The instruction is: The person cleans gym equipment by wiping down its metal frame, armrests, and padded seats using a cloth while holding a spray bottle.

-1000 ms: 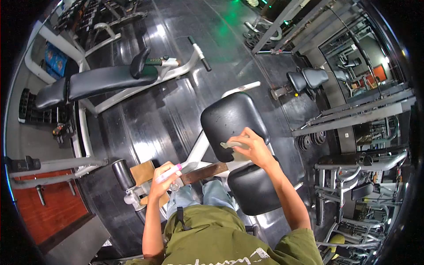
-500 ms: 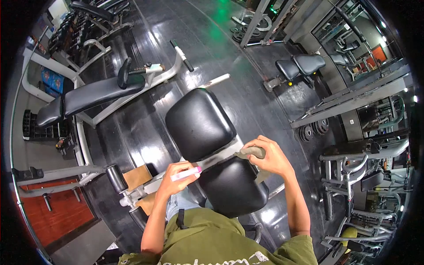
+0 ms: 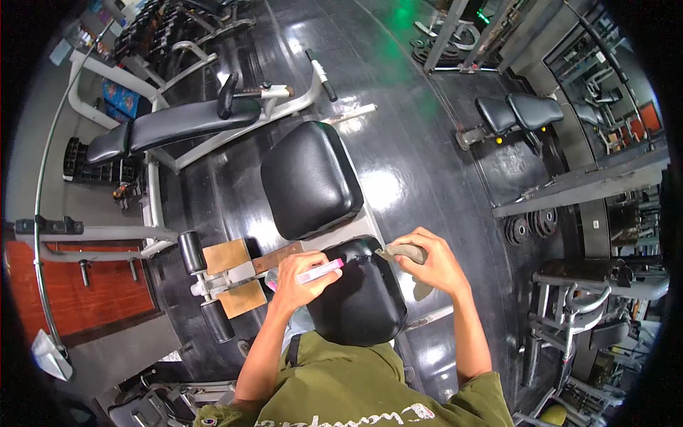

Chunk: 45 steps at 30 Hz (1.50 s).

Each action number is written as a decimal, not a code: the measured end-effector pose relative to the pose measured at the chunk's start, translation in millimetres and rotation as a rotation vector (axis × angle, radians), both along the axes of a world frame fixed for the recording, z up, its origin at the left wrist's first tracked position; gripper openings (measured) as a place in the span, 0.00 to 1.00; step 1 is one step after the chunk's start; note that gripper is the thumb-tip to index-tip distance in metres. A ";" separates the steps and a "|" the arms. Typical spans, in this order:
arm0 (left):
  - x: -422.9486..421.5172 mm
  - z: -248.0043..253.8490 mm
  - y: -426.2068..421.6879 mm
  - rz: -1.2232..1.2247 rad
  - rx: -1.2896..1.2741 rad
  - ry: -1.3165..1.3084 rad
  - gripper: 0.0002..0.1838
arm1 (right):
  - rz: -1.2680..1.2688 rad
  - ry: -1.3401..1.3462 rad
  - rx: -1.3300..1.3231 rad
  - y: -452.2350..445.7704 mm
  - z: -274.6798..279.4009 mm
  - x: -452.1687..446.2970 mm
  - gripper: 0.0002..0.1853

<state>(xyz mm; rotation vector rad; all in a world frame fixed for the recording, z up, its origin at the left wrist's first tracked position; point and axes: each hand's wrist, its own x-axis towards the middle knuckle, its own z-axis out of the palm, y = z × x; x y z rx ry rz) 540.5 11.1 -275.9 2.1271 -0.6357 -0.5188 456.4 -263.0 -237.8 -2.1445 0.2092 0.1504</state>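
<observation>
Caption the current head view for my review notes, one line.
Left hand holding a pink-ended white tube, right hand holding a grey-green cloth, by a black seat pad in a gym.

Right, txt check: wht script ltrs [image 3: 356, 418] run across the olive-green shirt [image 3: 331, 370], upside down from this cam, big "C" at the R end, then what looks like "hamp", so approx "Champ…"; the rest gets too cut off at the btm edge to call. Small round badge [image 3: 208, 421] on the L sleeve [image 3: 228, 414], marks too tiny to read. Over to the wht-&-pink item [image 3: 319, 272] in the L hand [image 3: 295, 281]: faint marks on its side, no legible wds. Blue panel [image 3: 121, 99], upper L of view: printed, w/ red bits, too blurry. Wt plates [image 3: 544, 223], R side: nos. unreadable.
</observation>
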 end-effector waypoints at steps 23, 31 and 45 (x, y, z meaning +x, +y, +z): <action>-33.4 -43.6 33.4 -0.113 -0.088 0.428 0.11 | -0.035 -0.261 -0.248 48.2 -53.7 35.3 0.11; -20.2 -47.7 39.5 -0.134 -0.221 0.657 0.10 | 0.237 -0.309 -0.241 43.7 -37.6 -1.6 0.14; -16.4 -59.2 41.8 -0.108 -0.276 0.711 0.17 | -0.115 -0.225 -0.048 47.4 -62.5 34.1 0.12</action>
